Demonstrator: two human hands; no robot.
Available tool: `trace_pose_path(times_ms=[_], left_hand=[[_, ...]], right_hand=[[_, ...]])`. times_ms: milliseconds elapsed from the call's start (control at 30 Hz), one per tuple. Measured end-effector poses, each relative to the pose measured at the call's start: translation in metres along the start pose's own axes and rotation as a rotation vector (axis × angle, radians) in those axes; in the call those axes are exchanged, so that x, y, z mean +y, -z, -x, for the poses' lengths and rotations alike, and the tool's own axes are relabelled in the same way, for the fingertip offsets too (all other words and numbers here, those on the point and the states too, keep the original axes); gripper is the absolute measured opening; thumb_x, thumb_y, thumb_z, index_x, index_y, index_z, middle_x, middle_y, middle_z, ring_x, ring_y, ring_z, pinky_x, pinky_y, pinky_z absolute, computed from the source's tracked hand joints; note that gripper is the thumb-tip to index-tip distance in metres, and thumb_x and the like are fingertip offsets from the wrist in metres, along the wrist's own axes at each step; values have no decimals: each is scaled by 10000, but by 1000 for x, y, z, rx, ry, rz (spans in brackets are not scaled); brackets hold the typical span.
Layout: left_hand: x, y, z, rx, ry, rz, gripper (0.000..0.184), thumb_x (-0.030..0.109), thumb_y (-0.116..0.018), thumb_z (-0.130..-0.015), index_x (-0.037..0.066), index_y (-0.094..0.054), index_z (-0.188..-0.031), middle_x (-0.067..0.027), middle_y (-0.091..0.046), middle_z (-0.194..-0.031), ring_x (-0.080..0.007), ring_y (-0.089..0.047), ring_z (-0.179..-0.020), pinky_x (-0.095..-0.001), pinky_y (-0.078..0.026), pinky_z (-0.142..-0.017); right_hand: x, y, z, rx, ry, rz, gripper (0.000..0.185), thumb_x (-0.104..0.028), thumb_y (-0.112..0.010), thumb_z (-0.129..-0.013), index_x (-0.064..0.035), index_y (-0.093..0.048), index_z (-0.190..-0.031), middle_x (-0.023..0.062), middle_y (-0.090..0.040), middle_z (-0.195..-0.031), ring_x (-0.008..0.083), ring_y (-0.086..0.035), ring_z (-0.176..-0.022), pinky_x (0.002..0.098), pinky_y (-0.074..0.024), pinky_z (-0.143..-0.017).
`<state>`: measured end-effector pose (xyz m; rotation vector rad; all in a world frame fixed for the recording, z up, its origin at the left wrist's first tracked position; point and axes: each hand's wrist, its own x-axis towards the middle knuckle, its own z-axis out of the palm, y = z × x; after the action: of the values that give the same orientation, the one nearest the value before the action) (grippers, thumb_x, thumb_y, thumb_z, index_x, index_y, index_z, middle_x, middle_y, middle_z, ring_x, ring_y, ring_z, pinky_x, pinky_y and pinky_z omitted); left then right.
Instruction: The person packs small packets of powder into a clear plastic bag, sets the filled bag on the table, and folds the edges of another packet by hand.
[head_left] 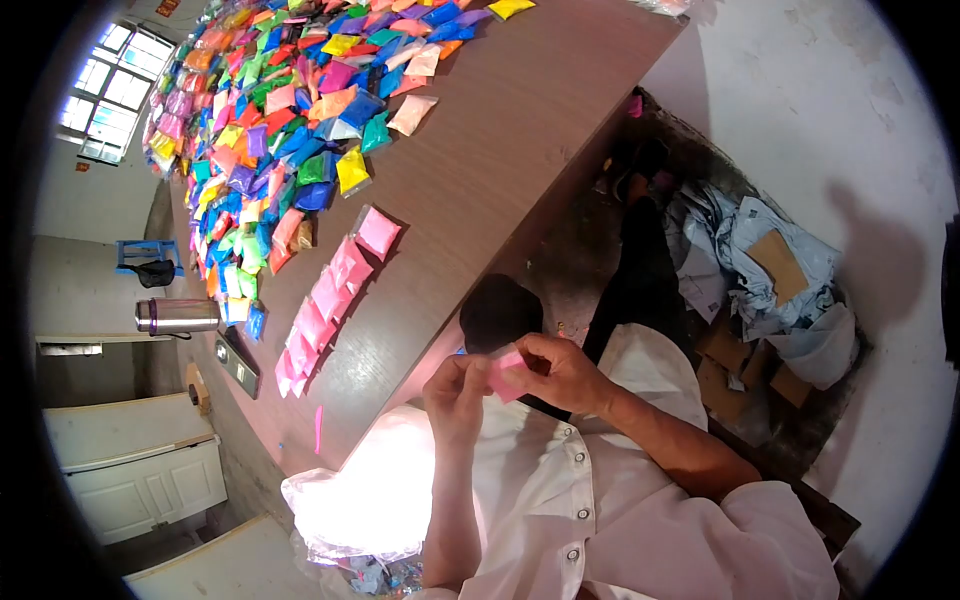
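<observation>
A small pink packet (508, 374) is held between my two hands, in front of the white buttoned shirt. My left hand (457, 398) pinches its left edge, fingers closed. At its right side, my right hand (560, 374) grips it with thumb and fingers. On the brown table (440, 190), a row of pink packets (325, 300) lies partly overlapping. Beyond that row spreads a large pile of small packets (300, 130) in many colours. A thin pink strip (319, 430) lies near the table's corner.
A steel flask (180, 316) and a dark phone-like object (237, 364) are at the table's far left edge. A white plastic bag (385, 490) sits below the table corner. Plastic wrapping (765, 240) and cardboard (725, 345) lie on the floor at right.
</observation>
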<state>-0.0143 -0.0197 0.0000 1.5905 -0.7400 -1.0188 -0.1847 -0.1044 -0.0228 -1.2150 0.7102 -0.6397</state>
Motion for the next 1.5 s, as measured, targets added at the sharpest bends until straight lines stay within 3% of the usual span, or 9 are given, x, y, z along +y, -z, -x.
trace_pose_path(times_ms=[300,400,500,567,900,1100,1200,1333,1500], left_hand=[[-2,0,1,35,8,2,273,263,-752,-1012,-7,-732,-980,-15,-698,-803,-75,-602,-700,-224,-478,-657],[1,2,1,50,12,-3,270,261,-755,-1010,-5,-730,-977,-15,-696,-800,-78,-602,-699,-223,-474,-657],[-2,1,1,62,13,5,277,267,-757,-1009,-6,-727,-976,-16,-696,-799,-79,-601,-698,-227,-474,-658],[-3,1,1,58,10,16,279,269,-758,-1009,-6,-724,-972,-18,-697,-798,-80,-601,-696,-229,-474,-659],[1,7,0,112,-4,89,251,243,-750,-1016,4,-712,-947,-19,-703,-807,-83,-601,-704,-228,-473,-677],[-2,9,-3,111,-12,115,224,211,-744,-1017,0,-726,-943,-26,-709,-810,-86,-616,-706,-230,-485,-667],[1,9,-5,143,-8,105,263,235,-698,-1048,-9,-743,-961,-30,-706,-806,-94,-625,-707,-230,-489,-665],[18,23,-8,319,-63,89,378,287,-591,-1100,-33,-746,-973,-81,-708,-863,-127,-593,-699,-287,-491,-647],[34,64,-1,494,-187,-4,257,194,-615,-1088,-26,-719,-1006,-27,-666,-828,-73,-559,-698,-239,-476,-647]], right_hand=[[0,0,0,-79,-51,140,209,-198,-734,-947,-5,-666,-988,74,-668,-875,124,-613,-797,325,-509,-724],[0,-3,1,-18,-57,14,176,-160,-766,-965,-14,-676,-1005,-25,-634,-837,46,-562,-772,252,-475,-676],[4,1,2,-59,-64,32,189,-146,-770,-965,-11,-701,-1078,-14,-684,-891,48,-610,-821,240,-506,-721],[5,1,2,-75,-105,43,251,-193,-739,-954,5,-701,-1104,74,-730,-957,125,-679,-882,301,-546,-811],[3,3,3,-137,-199,116,265,-234,-783,-940,23,-728,-974,64,-706,-817,97,-608,-774,309,-498,-699],[-7,3,2,-136,-125,84,311,-239,-789,-937,28,-730,-1084,84,-742,-904,106,-662,-843,287,-531,-761],[-8,2,-2,-75,-146,-14,248,-131,-796,-960,22,-728,-1143,25,-735,-950,64,-662,-843,227,-545,-744],[-23,10,-15,-54,-59,64,250,-112,-795,-957,33,-717,-1145,20,-725,-915,50,-646,-810,226,-541,-712],[-61,17,-58,-24,-44,113,247,-140,-762,-969,37,-724,-1137,13,-712,-868,52,-615,-759,240,-511,-689]])
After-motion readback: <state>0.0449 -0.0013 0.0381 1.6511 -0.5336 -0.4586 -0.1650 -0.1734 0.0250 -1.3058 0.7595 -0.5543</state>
